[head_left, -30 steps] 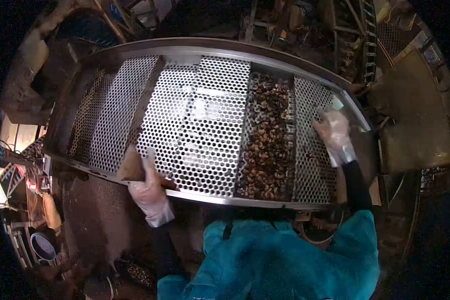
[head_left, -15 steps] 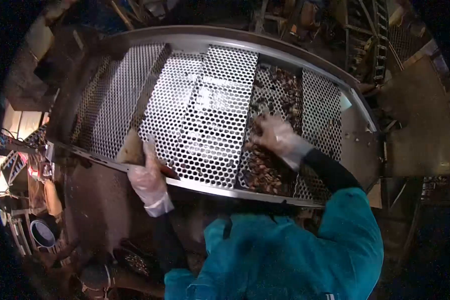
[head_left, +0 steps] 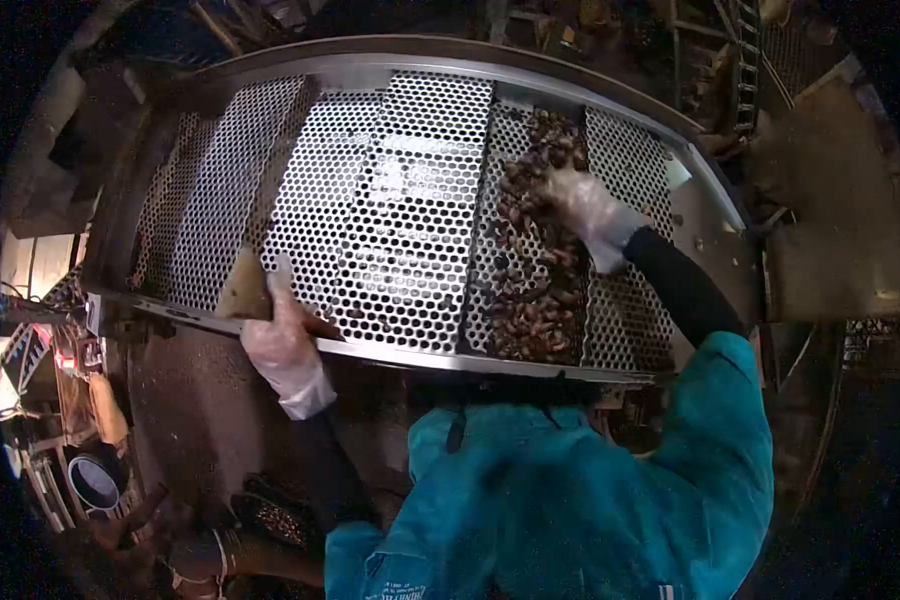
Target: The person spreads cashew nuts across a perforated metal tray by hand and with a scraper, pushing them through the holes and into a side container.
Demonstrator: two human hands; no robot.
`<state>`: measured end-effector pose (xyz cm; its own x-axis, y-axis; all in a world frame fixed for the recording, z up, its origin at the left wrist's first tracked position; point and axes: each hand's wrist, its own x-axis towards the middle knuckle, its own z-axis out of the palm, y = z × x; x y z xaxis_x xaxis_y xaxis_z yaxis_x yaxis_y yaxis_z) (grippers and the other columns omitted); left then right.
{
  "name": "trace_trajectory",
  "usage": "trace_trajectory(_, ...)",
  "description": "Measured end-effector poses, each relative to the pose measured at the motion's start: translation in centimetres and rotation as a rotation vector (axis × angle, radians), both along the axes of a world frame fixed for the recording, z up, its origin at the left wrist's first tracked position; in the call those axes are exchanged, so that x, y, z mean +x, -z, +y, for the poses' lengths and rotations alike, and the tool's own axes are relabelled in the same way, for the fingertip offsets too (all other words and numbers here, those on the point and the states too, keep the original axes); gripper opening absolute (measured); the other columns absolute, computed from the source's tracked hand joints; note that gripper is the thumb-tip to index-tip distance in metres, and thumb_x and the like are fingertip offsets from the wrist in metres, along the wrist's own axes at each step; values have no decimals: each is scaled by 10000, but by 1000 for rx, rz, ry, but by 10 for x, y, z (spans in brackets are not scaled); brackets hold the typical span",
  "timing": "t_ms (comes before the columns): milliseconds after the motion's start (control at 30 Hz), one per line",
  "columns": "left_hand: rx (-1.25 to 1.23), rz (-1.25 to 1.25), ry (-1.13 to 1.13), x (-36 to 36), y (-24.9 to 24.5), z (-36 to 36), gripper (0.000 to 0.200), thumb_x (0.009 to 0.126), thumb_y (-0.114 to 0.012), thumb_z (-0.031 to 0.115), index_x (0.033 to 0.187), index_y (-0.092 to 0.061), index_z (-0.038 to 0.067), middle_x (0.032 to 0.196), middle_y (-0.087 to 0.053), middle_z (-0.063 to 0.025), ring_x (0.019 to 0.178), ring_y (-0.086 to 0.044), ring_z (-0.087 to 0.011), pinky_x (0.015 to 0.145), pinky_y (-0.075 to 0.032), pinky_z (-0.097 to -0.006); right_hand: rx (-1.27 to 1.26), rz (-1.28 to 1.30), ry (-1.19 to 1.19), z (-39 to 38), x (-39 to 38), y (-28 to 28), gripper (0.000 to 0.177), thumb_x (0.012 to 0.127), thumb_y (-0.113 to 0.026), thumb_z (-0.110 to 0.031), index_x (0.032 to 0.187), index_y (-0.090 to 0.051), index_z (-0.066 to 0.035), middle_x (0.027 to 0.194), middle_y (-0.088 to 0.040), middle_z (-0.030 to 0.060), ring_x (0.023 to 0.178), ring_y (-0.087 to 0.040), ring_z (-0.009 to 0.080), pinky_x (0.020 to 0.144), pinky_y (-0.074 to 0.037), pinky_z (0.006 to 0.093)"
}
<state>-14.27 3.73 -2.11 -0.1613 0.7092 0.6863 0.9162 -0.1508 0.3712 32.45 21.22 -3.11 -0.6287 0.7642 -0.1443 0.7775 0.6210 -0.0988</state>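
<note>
A long metal tray [head_left: 400, 352] with perforated, stepped panels spans the view. Brown nut-like pieces [head_left: 535, 318] lie in a recessed section right of the middle. My right hand [head_left: 582, 203], in a clear glove, reaches into the upper part of these pieces; its fingertips are bent among them, and whether they grip any is hidden. At the tray's front left edge, my left hand [head_left: 285, 345], also gloved, rests against the rim with a wedge-shaped tan piece [head_left: 242, 285] beside its fingers. The left fingers are partly spread, thumb side over the edge.
A flat brownish panel [head_left: 830, 200] stands at the right. At the lower left are a round container [head_left: 94, 482] and a dark vessel with small pieces [head_left: 278, 520]. A ladder-like metal frame [head_left: 748, 65] is at the upper right.
My right hand has moved up and slightly right across the pieces, which are now spread further along the section. The view has shifted slightly; my left hand stays at the front rim.
</note>
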Motion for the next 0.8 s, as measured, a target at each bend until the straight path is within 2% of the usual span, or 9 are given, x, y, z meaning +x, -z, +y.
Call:
trace_trajectory(67, -18, 108, -34, 20, -26, -8, 140, 961, -725, 154, 1014, -650, 48, 618, -658, -26, 392, -456, -118, 382, -352, -318, 152, -272, -23, 49, 23, 50, 464, 1067, -493, -194, 1488, -415, -15, 1305, -616, 134, 1073, -677, 231, 920, -609, 316)
trace_trajectory(233, -73, -706, 36, 33, -25, 0, 181, 927, -786, 171, 1043, -798, 33, 582, -624, -20, 416, -459, -134, 421, -343, -332, 20, -10, 187, 19, -7, 36, 691, 990, -563, -147, 1579, -250, 33, 1105, -655, 153, 1010, -640, 227, 961, -575, 344)
trace_trajectory(333, -42, 229, -154, -9, 0, -3, 372, 921, -754, 76, 1288, -727, 127, 755, -705, -51, 453, -430, -125, 451, -397, -326, 296, 92, -105, -44, -1, 123, 873, 909, -718, -195, 1591, -217, 17, 1219, -622, 192, 1041, -635, 268, 994, -563, 342)
trace_trajectory(433, -63, -255, -138, 19, -19, -4, 359, 941, -756, 126, 1274, -699, 5, 763, -736, -65, 482, -539, -110, 398, -391, -281, -938, 1118, 827, -122, -68, -31, 563, 1012, -624, -392, 1439, -502, -46, 1200, -649, 154, 1002, -634, 261, 936, -556, 358)
trace_trajectory(467, -106, -309, -165, 18, -22, -2, 374, 948, -757, 142, 1270, -690, -36, 765, -747, -69, 491, -575, -104, 380, -389, -266, -698, 846, 679, -109, -49, -18, 430, 1021, -578, -251, 1369, -553, 1, 1230, -656, 160, 1043, -647, 275, 952, -558, 362)
trace_trajectory(567, -63, -71, -40, -10, -9, 8, 588, 970, -672, 104, 1510, -452, 178, 1095, -748, 69, 445, -452, -63, 366, -362, -214, -1150, 1355, 1168, -102, -53, -56, 432, 1048, -541, -269, 1346, -582, 40, 1350, -617, 221, 1148, -647, 330, 1035, -525, 370)
trace_trajectory(633, 4, 99, -83, 0, 6, 0, 666, 977, -653, 105, 1577, -397, 237, 1190, -755, 98, 431, -431, -56, 363, -358, -205, -1152, 1123, 916, -115, -39, -35, 487, 1052, -533, -335, 1375, -565, 28, 1401, -576, 229, 1269, -570, 350, 1099, -477, 441)
trace_trajectory(700, -78, -315, -113, 37, -22, -7, 623, 975, -674, 132, 1549, -446, 212, 1161, -768, 62, 431, -471, -72, 365, -368, -220, -1133, 891, 668, -129, -19, 4, 544, 1056, -525, -402, 1403, -548, 16, 1452, -536, 237, 1390, -494, 370, 1164, -429, 512)
trace_trajectory(800, -132, -448, -50, 22, -29, -2, 425, 978, -686, 140, 1387, -576, 115, 975, -755, 4, 436, -515, -73, 371, -385, -242, -471, 585, 9, -142, -44, 52, 304, 1058, -525, -327, 1155, -649, -66, 1303, -619, 176, 1339, -513, 339, 1102, -447, 560)
